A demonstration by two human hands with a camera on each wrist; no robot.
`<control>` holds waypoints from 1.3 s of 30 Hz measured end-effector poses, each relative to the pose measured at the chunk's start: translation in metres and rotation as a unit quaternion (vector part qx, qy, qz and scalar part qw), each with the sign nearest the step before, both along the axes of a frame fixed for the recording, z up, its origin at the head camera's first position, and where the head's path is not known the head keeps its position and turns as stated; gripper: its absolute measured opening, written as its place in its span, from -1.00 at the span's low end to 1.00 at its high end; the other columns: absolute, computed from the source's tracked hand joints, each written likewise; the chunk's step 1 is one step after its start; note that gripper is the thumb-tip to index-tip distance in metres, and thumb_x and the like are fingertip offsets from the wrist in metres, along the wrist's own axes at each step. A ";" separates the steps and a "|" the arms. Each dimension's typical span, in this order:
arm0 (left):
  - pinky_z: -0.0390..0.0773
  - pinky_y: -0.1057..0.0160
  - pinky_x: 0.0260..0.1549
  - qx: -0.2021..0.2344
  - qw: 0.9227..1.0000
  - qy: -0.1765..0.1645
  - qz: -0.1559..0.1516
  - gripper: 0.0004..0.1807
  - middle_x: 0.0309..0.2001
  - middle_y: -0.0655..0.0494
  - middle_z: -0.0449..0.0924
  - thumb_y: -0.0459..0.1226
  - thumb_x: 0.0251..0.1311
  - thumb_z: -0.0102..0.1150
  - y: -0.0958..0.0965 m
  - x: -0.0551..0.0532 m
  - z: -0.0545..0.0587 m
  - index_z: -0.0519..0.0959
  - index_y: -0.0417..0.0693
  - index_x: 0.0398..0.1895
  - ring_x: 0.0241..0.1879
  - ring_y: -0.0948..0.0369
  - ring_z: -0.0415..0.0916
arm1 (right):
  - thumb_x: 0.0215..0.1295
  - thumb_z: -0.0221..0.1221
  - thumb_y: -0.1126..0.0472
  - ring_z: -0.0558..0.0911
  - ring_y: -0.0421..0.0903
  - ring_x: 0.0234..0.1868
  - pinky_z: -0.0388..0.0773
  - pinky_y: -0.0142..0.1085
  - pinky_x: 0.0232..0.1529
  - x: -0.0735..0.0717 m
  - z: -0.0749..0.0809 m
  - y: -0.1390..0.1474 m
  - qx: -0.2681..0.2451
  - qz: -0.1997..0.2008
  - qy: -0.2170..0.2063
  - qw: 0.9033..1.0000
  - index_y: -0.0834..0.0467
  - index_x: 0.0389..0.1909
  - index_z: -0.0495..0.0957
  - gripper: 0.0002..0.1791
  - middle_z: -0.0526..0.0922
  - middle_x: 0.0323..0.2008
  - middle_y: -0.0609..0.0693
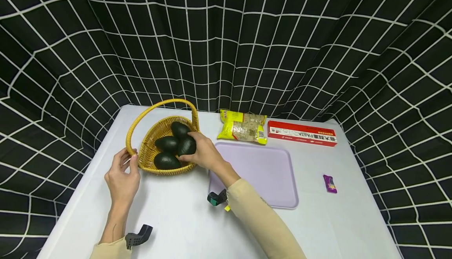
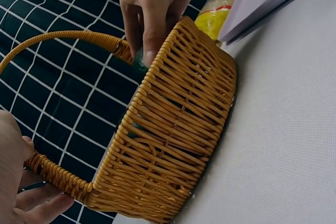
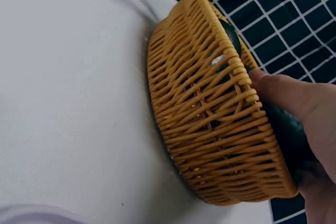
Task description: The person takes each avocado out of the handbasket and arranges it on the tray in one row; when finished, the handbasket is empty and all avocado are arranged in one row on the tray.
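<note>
A yellow wicker basket point(image 1: 150, 136) with a tall arched handle point(image 1: 160, 103) stands at the table's left side. Several dark green avocados lie inside, among them one avocado point(image 1: 166, 161) at the front and another point(image 1: 180, 129) at the back. My left hand point(image 1: 122, 178) holds the lower left end of the handle between thumb and fingers. Over the basket's right rim reaches my right hand point(image 1: 206, 154), its thumb and fingers around the rightmost avocado point(image 1: 186, 146). In the right wrist view the basket wall point(image 3: 210, 114) partly hides the fruit and fingertips.
Right of the basket lies a lilac tray point(image 1: 263, 172), partly under my right forearm. Behind it are a yellow food bag point(image 1: 243, 127) and a red and white pasta box point(image 1: 301, 133). A small purple packet point(image 1: 330, 183) lies at the right. A black gridded curtain point(image 1: 219, 47) surrounds the table.
</note>
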State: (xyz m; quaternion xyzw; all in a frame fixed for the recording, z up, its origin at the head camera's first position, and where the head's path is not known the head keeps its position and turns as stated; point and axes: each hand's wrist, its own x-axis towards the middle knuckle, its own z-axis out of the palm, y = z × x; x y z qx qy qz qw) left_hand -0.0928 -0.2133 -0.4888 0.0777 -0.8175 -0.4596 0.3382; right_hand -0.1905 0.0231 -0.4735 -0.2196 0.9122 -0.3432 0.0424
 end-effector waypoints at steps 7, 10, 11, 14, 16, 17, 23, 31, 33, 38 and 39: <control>0.56 0.69 0.07 0.003 1.000 -0.001 -0.002 -0.64 0.09 -0.30 0.72 -0.40 0.46 0.18 0.000 0.000 0.000 0.53 -0.43 0.22 0.05 0.80 0.41 | 0.08 0.58 -0.12 0.49 0.03 0.45 0.51 -0.14 0.48 0.002 0.002 0.009 -0.042 -0.016 -0.013 0.999 0.13 0.49 0.37 0.00 0.49 0.45 0.09; 0.57 0.68 0.07 0.003 1.000 -0.004 -0.001 -0.64 0.09 -0.29 0.72 -0.40 0.46 0.18 0.000 0.001 0.000 0.53 -0.42 0.23 0.05 0.80 0.42 | 0.07 0.58 -0.12 0.50 0.04 0.44 0.52 -0.12 0.47 0.002 0.003 0.013 -0.058 -0.016 -0.013 0.998 0.13 0.49 0.38 0.00 0.50 0.44 0.10; 0.56 0.70 0.07 0.003 1.000 -0.005 0.000 -0.65 0.09 -0.29 0.72 -0.40 0.46 0.18 0.000 0.001 0.000 0.53 -0.42 0.23 0.05 0.80 0.42 | 0.06 0.59 -0.12 0.50 0.04 0.44 0.52 -0.12 0.47 0.002 0.003 0.015 -0.063 -0.015 -0.012 0.998 0.13 0.49 0.38 0.00 0.51 0.43 0.09; 0.54 0.72 0.06 0.001 1.000 -0.004 -0.001 -0.64 0.08 -0.29 0.72 -0.40 0.47 0.17 -0.001 0.001 0.000 0.53 -0.43 0.23 0.05 0.80 0.42 | 0.04 0.60 -0.12 0.51 0.04 0.43 0.52 -0.11 0.47 0.002 0.005 0.019 -0.075 -0.011 -0.011 0.997 0.14 0.48 0.40 0.01 0.52 0.43 0.10; 0.53 0.73 0.06 0.000 1.000 -0.002 -0.001 -0.64 0.08 -0.30 0.72 -0.40 0.47 0.16 -0.001 0.001 0.000 0.52 -0.43 0.23 0.05 0.80 0.42 | 0.03 0.60 -0.11 0.51 0.05 0.43 0.52 -0.09 0.46 0.003 0.006 0.021 -0.082 -0.008 -0.009 0.997 0.16 0.47 0.40 0.01 0.53 0.42 0.11; 0.51 0.75 0.06 0.000 1.000 -0.002 -0.001 -0.64 0.08 -0.30 0.72 -0.40 0.47 0.16 -0.001 0.001 0.000 0.52 -0.43 0.23 0.05 0.80 0.42 | 0.02 0.61 -0.11 0.51 0.05 0.43 0.52 -0.09 0.47 0.003 0.007 0.022 -0.085 -0.007 -0.009 0.996 0.16 0.47 0.41 0.01 0.53 0.42 0.11; 0.51 0.75 0.06 0.001 1.000 -0.007 0.002 -0.64 0.09 -0.29 0.72 -0.39 0.47 0.17 0.000 0.001 0.000 0.53 -0.42 0.23 0.05 0.80 0.42 | -0.01 0.63 -0.08 0.50 0.04 0.44 0.51 -0.09 0.47 0.006 0.012 0.031 -0.106 -0.010 -0.017 0.994 0.16 0.47 0.42 0.02 0.52 0.44 0.09; 0.52 0.74 0.06 -0.003 1.000 -0.012 0.006 -0.63 0.10 -0.28 0.72 -0.38 0.47 0.17 -0.001 0.001 0.000 0.52 -0.42 0.24 0.04 0.82 0.40 | -0.01 0.64 -0.05 0.47 0.03 0.47 0.48 -0.10 0.50 0.011 0.013 0.046 -0.132 -0.013 -0.033 0.991 0.15 0.47 0.41 0.02 0.51 0.44 0.07; 0.51 0.75 0.05 -0.003 1.000 -0.012 0.007 -0.63 0.10 -0.28 0.72 -0.38 0.47 0.18 -0.001 0.001 0.000 0.52 -0.42 0.24 0.04 0.83 0.39 | -0.02 0.64 -0.06 0.47 0.03 0.47 0.48 -0.09 0.50 0.013 0.013 0.050 -0.134 -0.018 -0.040 0.990 0.12 0.48 0.41 0.03 0.50 0.45 0.07; 0.50 0.77 0.04 -0.003 1.000 -0.008 0.005 -0.64 0.09 -0.30 0.72 -0.39 0.46 0.18 0.000 0.001 0.000 0.52 -0.44 0.23 0.03 0.83 0.39 | -0.05 0.66 -0.05 0.47 0.04 0.47 0.48 -0.10 0.50 0.017 0.014 0.060 -0.142 -0.031 -0.051 0.988 0.08 0.48 0.42 0.03 0.49 0.45 0.07; 0.50 0.77 0.04 -0.003 1.000 -0.007 0.004 -0.64 0.09 -0.30 0.72 -0.40 0.46 0.18 0.000 0.001 0.000 0.52 -0.44 0.22 0.03 0.83 0.40 | -0.06 0.66 -0.04 0.48 0.03 0.47 0.48 -0.11 0.50 0.018 0.014 0.062 -0.143 -0.033 -0.052 0.988 0.08 0.47 0.42 0.03 0.50 0.45 0.07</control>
